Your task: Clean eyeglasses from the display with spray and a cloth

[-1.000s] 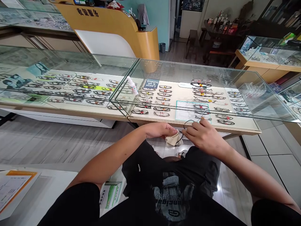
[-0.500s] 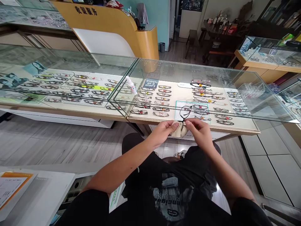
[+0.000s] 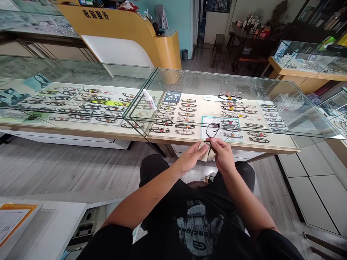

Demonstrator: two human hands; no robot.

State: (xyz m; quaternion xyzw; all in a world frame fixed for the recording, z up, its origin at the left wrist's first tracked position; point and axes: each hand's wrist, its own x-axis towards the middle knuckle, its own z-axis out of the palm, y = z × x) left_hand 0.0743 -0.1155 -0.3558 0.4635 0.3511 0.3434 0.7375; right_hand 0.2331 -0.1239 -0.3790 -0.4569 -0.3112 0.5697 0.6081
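A pair of dark-framed eyeglasses (image 3: 207,130) is held over my lap, just in front of the glass showcase. My left hand (image 3: 191,157) pinches a beige cloth (image 3: 206,155) around the lower part of the glasses, its thumb on top. Closed on the frame from the other side is my right hand (image 3: 222,153), with thumb and forefinger near the middle of the glasses. One rim sticks up above the fingers; the cloth hides the other lens.
The glass showcase (image 3: 244,145) runs across in front of me, with rows of eyeglasses inside. A white spray bottle (image 3: 149,100) stands on its glass top. At lower left is a white desk (image 3: 54,224) with an orange-edged paper (image 3: 16,220). A yellow counter (image 3: 121,27) stands beyond.
My right hand has moved slightly left and turned more upright, closer to my left hand. The glasses have tilted a little with it. The view has shifted slightly.
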